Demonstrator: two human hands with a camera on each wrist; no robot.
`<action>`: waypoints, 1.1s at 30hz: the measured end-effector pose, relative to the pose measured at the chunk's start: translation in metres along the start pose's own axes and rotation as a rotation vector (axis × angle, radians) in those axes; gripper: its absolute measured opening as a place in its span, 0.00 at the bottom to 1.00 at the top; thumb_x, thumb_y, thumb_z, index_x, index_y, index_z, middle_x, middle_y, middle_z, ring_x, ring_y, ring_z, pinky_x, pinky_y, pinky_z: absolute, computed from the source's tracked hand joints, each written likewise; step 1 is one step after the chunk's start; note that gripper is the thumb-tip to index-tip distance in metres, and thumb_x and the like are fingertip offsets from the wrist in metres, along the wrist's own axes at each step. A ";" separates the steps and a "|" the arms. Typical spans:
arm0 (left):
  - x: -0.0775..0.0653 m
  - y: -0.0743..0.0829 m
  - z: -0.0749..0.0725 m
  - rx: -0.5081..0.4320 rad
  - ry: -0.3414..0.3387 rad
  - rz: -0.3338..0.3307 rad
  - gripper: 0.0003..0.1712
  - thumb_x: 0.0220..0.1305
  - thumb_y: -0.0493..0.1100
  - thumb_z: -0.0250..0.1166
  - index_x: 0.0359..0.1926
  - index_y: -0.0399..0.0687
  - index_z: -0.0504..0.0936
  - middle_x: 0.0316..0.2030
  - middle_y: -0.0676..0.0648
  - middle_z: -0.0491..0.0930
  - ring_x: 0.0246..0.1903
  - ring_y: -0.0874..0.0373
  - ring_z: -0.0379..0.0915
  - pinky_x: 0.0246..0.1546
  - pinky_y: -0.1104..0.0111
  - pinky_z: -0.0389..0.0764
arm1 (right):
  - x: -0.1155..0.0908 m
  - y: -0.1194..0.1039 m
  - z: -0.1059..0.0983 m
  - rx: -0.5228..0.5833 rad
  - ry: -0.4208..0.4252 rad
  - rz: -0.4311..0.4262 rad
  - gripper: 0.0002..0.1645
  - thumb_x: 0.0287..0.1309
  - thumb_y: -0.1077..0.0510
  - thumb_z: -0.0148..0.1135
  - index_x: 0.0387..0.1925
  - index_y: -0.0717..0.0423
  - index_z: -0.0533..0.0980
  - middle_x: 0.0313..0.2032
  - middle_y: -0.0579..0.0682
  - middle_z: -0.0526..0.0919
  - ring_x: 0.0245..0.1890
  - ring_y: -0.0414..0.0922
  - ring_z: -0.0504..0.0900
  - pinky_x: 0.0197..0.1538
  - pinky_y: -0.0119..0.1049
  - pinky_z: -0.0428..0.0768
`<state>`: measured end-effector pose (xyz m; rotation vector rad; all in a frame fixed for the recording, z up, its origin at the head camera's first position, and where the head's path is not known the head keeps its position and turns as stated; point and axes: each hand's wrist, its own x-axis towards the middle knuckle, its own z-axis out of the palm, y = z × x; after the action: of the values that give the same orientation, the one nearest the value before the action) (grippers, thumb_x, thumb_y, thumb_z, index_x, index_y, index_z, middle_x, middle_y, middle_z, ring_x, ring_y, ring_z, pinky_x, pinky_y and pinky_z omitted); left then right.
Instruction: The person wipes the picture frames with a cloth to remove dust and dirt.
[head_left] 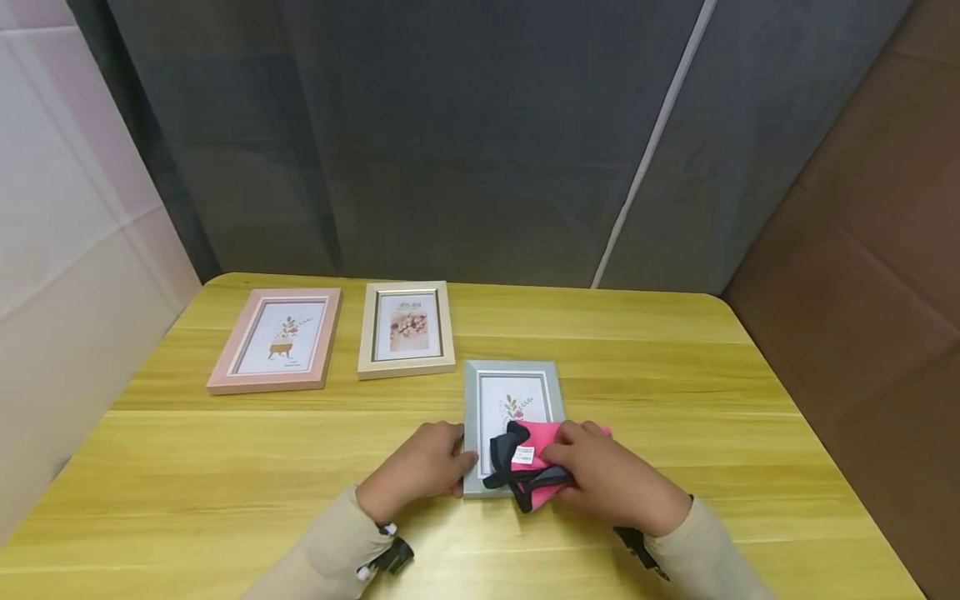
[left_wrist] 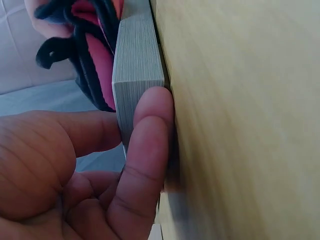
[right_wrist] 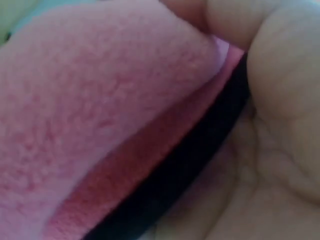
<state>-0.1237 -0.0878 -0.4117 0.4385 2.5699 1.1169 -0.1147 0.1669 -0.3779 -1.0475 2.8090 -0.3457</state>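
Note:
A grey-blue picture frame [head_left: 471, 400] with a flower print lies face up near the front middle of the table. My left hand [head_left: 423, 467] grips its left edge, thumb on the face; in the left wrist view the fingers [left_wrist: 147, 150] press the frame's side [left_wrist: 137, 55]. Over the frame's lower right part, my right hand [head_left: 607, 475] holds a folded pink cloth [head_left: 540, 437] with black edging and a white label. Fluffy pink fabric [right_wrist: 100, 100] and a black band fill the right wrist view. The cloth hides the lower part of the print.
A pink picture frame [head_left: 225, 354] and a cream one [head_left: 367, 333] lie face up farther back on the left of the wood-grain table [head_left: 675, 375]. A dark curtain [head_left: 450, 150] hangs behind, with a pale wall at left and a brown one at right.

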 end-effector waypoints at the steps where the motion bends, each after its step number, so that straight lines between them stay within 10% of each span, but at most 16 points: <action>1: 0.000 0.000 0.000 0.005 -0.003 0.003 0.11 0.69 0.38 0.62 0.27 0.42 0.74 0.12 0.52 0.75 0.12 0.59 0.72 0.17 0.68 0.71 | -0.001 -0.002 0.001 -0.011 0.010 -0.001 0.15 0.50 0.59 0.73 0.42 0.48 0.82 0.36 0.43 0.71 0.36 0.43 0.67 0.39 0.35 0.71; 18: -0.001 0.000 0.000 0.031 -0.031 0.002 0.08 0.71 0.38 0.60 0.38 0.36 0.77 0.14 0.51 0.75 0.13 0.60 0.71 0.16 0.69 0.70 | 0.075 0.043 0.002 0.095 0.110 0.329 0.24 0.61 0.62 0.66 0.60 0.54 0.78 0.58 0.57 0.75 0.57 0.56 0.71 0.62 0.51 0.72; 33: -0.005 -0.003 0.001 0.018 -0.002 0.011 0.13 0.69 0.39 0.62 0.26 0.43 0.72 0.12 0.53 0.75 0.13 0.59 0.72 0.18 0.68 0.70 | 0.004 0.003 -0.001 0.042 -0.027 -0.009 0.17 0.51 0.61 0.72 0.45 0.49 0.81 0.38 0.43 0.72 0.37 0.44 0.69 0.39 0.36 0.71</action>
<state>-0.1195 -0.0907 -0.4135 0.4585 2.5808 1.0974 -0.1200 0.1671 -0.3777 -1.0489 2.7614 -0.3865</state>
